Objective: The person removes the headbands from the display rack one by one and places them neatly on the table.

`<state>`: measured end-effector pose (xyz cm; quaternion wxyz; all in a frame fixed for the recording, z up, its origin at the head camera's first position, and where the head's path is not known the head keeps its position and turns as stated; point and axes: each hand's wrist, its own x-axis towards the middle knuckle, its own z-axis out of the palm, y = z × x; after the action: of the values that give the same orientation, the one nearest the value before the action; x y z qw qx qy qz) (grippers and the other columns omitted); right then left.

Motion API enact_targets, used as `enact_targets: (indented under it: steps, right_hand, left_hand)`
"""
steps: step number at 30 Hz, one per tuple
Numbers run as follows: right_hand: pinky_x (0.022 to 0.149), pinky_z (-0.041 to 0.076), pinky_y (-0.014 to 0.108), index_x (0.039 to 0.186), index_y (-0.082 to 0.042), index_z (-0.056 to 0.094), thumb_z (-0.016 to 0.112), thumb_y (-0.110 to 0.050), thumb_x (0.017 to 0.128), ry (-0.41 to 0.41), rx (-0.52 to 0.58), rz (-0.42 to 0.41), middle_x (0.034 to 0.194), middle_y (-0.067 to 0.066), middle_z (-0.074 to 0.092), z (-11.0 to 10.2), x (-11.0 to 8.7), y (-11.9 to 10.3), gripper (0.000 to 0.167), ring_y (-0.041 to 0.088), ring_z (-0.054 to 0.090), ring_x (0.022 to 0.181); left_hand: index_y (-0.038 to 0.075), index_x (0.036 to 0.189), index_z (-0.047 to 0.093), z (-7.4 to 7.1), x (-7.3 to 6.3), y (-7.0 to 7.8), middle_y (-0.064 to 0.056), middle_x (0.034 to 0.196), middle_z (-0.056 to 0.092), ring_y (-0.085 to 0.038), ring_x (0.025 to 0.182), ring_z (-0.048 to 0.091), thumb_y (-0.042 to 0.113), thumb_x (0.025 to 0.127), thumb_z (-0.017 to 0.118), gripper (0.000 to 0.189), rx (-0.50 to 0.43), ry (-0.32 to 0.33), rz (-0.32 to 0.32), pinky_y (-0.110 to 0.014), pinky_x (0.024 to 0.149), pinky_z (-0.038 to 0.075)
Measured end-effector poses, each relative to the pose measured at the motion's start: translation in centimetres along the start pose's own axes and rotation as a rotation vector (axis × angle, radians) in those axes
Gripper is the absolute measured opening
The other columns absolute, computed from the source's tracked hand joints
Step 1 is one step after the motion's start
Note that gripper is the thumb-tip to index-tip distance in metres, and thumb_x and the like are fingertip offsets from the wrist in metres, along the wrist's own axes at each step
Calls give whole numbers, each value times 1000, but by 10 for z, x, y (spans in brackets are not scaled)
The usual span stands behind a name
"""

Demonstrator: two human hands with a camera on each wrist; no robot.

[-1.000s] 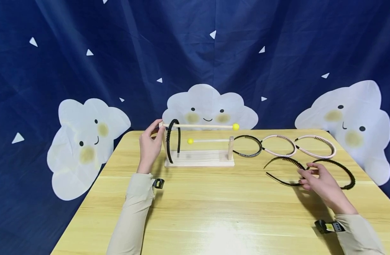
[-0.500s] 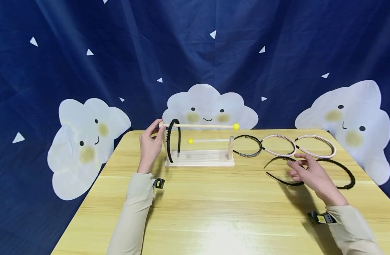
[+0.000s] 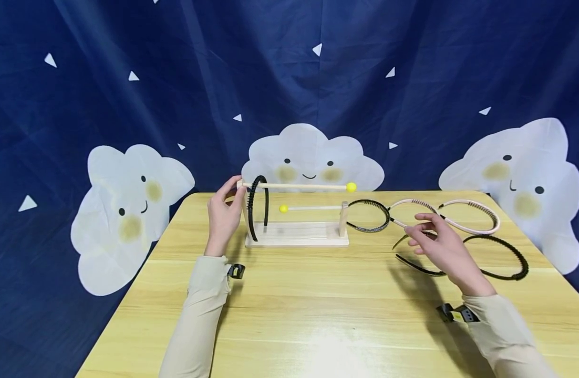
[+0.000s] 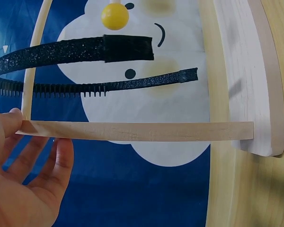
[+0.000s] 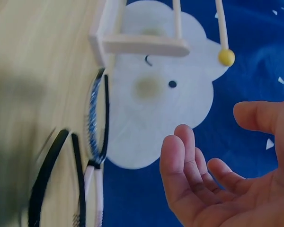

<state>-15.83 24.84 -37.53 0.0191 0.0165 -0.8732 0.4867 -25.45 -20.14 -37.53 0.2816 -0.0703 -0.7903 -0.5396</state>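
Observation:
My left hand (image 3: 223, 218) grips the top of the left post (image 4: 146, 131) of a pale wooden headband stand (image 3: 296, 241), thumb on one side and fingers on the other. From the stand's upper rod, tipped with a yellow ball (image 3: 351, 187), hangs a black toothed headband (image 3: 251, 210) close to that post. My right hand (image 3: 443, 252) is in the air over the headbands on the right, holding nothing. Its thumb and fingers are spread apart in the right wrist view. Partly behind it lies a thin black headband (image 3: 414, 266).
Right of the stand lie a black headband with blue glitter (image 5: 93, 113), two pink headbands, one at the far right (image 3: 495, 223), and a thick black headband (image 3: 518, 257). A lower rod with a yellow ball (image 3: 283, 208) points left from the short post. A blue cloud-print curtain hangs behind the table.
My right hand has moved left and a little farther back, from between the two front black headbands to over the left one. My left hand has kept its hold on the post.

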Motion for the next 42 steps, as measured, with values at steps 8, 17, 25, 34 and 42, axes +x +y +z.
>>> enact_targets:
  steps: [8, 17, 25, 34, 42]
  right_hand:
    - [74, 58, 23, 148, -2, 39, 60, -37, 104, 33, 44, -65, 124, 19, 58, 22, 9, -28, 60, 2, 68, 85]
    - [77, 58, 26, 150, -5, 38, 62, -37, 103, 29, 124, -98, 124, 17, 59, 48, 19, -60, 62, 3, 69, 87]
    - [78, 59, 26, 144, -5, 45, 65, -26, 102, -6, 232, -146, 121, 18, 64, 75, 30, -86, 52, 9, 68, 88]
    - [77, 59, 32, 144, -10, 48, 66, -30, 101, -60, 267, -159, 119, 13, 67, 103, 38, -105, 51, 19, 71, 90]
    - [77, 59, 36, 140, -13, 53, 67, -25, 100, -82, 282, -217, 115, 9, 69, 131, 46, -135, 45, 22, 71, 91]
  left_hand:
    - [13, 131, 70, -2, -1, 1, -11, 123, 72, -24, 106, 69, 22, 101, 67, 32, 13, 8, 4, -26, 77, 53]
    - [12, 130, 71, -1, -1, 0, -12, 123, 73, -25, 105, 69, 22, 101, 68, 31, -4, 10, -2, -15, 74, 52]
    - [13, 130, 71, -1, -2, -1, -12, 124, 72, -26, 106, 69, 23, 101, 68, 32, -10, 13, -1, -12, 73, 50]
    - [11, 130, 71, 2, -1, 2, -14, 122, 73, -28, 105, 69, 20, 100, 69, 31, -18, 2, -3, -11, 73, 51]
    - [11, 129, 72, 0, 1, 1, -14, 122, 73, -29, 106, 69, 21, 100, 69, 31, -28, 16, -4, -14, 72, 50]
